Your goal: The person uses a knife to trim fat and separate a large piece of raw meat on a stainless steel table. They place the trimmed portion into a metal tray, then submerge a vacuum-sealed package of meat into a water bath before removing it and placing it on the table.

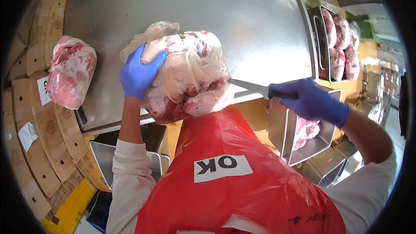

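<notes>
The left hand (139, 71) lies spread, unclenched, against the left side of a big meat piece (190, 71); the right hand (310, 99) is wrapped round a knife (255, 88), its tip at the meat's right edge. The piece rests at the steel table's (260, 17) near edge, probably heavy, yielding and slippery, best supported broadly from underneath

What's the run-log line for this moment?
left hand: spread on meat chunk | right hand: gripping knife, tip at chunk's right edge | surface: metal table | second piece: farther left
</notes>
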{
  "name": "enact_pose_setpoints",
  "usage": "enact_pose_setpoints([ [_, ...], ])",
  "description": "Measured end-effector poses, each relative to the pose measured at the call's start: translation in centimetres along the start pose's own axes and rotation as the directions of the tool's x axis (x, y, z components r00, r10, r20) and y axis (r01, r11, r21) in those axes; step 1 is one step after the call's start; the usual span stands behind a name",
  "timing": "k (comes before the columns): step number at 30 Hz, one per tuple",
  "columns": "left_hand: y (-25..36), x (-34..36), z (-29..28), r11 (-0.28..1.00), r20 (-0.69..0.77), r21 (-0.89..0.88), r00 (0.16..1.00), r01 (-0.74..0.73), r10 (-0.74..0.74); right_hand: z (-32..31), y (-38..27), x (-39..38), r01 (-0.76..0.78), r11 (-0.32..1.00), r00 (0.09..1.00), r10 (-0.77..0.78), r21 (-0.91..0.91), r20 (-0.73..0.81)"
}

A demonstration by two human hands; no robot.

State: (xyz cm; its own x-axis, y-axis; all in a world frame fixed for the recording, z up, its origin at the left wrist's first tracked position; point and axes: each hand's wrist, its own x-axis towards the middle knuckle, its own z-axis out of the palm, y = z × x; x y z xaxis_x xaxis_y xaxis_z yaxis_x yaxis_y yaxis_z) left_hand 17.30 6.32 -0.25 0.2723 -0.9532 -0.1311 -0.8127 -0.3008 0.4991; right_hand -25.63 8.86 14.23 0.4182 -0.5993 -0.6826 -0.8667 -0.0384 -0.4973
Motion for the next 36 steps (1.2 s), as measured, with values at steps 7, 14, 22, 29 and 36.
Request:
enact_pose_setpoints([
  [7, -2.3, -0.8, -0.5, 0.994, -0.03, -0.043, 0.995, 0.097, -0.098, 12.0, 8.9, 0.5, 0.23, 0.924, 0.926, -0.111, 0.305, -0.362],
  [14, -3.6, -1.0, -0.5, 0.984, -0.12, -0.092, 0.979, 0.154, -0.165, 26.1, 12.1, 9.9, 0.46, 0.806, 0.737, -0.114, 0.372, -0.666],
  [22, -4.2, -1.9, -0.4, 0.968, -0.105, -0.144, 0.97, 0.205, -0.221, 30.0, 11.9, 14.3, 0.576, 0.689, 0.671, -0.093, 0.439, -0.735],
  [29, -4.7, -2.3, -0.5, 0.963, -0.103, -0.157, 0.966, 0.22, -0.237, 19.1, 13.9, 0.4, 0.447, 0.826, 0.807, -0.208, 0.343, -0.552],
  [36, -2.7, -2.5, -1.3, 0.965, -0.007, -0.148, 0.975, 0.217, -0.221, 11.8, 8.7, -5.1, 0.294, 0.941, 0.894, -0.209, 0.167, -0.396],
])
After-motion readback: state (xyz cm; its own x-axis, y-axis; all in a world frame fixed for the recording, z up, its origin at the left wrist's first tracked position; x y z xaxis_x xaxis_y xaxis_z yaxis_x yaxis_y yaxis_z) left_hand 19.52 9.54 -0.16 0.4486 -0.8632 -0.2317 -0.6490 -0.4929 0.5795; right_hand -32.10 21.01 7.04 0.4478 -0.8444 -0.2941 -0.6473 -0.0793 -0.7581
